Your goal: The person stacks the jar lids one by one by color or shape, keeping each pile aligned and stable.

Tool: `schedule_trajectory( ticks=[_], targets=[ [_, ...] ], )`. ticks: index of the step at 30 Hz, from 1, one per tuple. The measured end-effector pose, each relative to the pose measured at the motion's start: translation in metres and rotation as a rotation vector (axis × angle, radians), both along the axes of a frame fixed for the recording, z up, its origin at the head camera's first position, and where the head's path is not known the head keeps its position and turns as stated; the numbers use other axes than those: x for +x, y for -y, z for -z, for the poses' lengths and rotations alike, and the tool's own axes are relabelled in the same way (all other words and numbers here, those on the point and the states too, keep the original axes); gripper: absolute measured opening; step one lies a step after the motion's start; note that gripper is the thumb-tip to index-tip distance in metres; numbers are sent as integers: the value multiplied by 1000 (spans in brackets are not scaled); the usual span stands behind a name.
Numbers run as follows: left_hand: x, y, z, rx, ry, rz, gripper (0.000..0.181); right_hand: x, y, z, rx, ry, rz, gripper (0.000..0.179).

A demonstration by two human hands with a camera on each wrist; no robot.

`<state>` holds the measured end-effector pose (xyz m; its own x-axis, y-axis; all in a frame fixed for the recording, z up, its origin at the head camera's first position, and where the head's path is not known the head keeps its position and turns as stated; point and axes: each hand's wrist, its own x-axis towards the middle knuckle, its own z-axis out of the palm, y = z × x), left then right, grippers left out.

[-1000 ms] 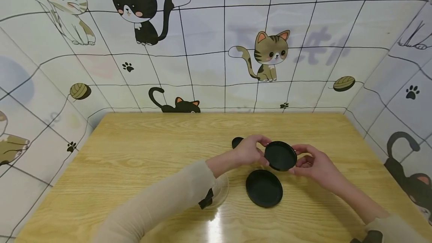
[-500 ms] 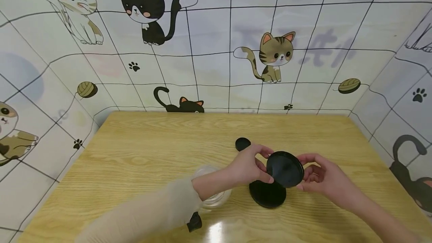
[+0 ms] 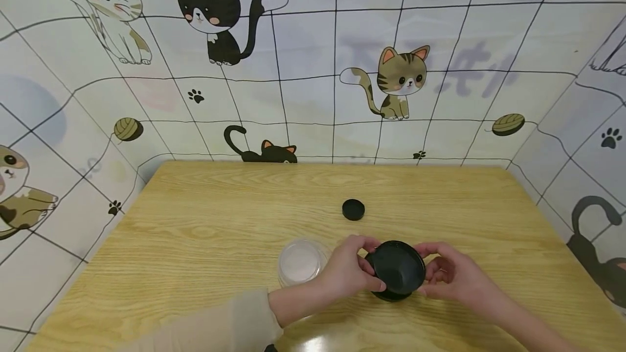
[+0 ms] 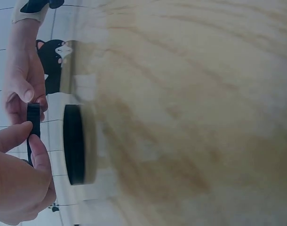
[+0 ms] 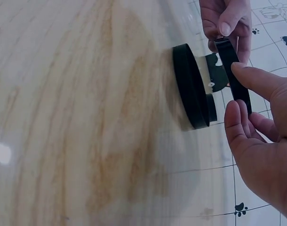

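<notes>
Both hands hold a round black lid [image 3: 398,266] by its rim, fingers and thumbs at opposite sides. My left hand [image 3: 349,268] pinches its left edge and my right hand [image 3: 450,276] its right edge. Below it a larger black lid [image 5: 188,87] lies on the table, mostly covered in the head view. The wrist views show a gap between the two lids. A small black lid [image 3: 353,209] lies farther back.
A clear round container [image 3: 299,259] stands left of the left hand, its near part behind the wrist. All this is on a wooden table [image 3: 220,205], with a cat-patterned wall covering [image 3: 303,96] behind and at the sides.
Both hands have brought the held lid down and slightly nearer, over the larger lid. The left forearm has moved off the clear container and the small lid, which show more now.
</notes>
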<state>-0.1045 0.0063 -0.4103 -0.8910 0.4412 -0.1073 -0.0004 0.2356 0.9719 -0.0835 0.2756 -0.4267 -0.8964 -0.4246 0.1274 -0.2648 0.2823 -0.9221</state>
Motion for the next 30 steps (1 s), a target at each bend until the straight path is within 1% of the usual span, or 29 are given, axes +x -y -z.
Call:
schedule_trajectory(
  ticks=[5,10,13,18,25,30],
  targets=[
    [1,0,10,-13,-5,-13,68,-2,4,7,47,-6,-6,64],
    [0,-2,15,-55,-17,-24,67,-4,9,8,135,36,14,65],
    [-1,-2,17,-68,-35,-20,67,-5,12,8,173,69,31,67],
    [0,-1,19,-83,-48,-17,67,-7,15,9,195,116,42,69],
    [-1,-2,21,-106,-52,-36,65,-10,18,11,217,105,52,69],
    [-2,-3,22,-116,-47,-39,65,-10,19,11,261,116,62,69]
  ],
)
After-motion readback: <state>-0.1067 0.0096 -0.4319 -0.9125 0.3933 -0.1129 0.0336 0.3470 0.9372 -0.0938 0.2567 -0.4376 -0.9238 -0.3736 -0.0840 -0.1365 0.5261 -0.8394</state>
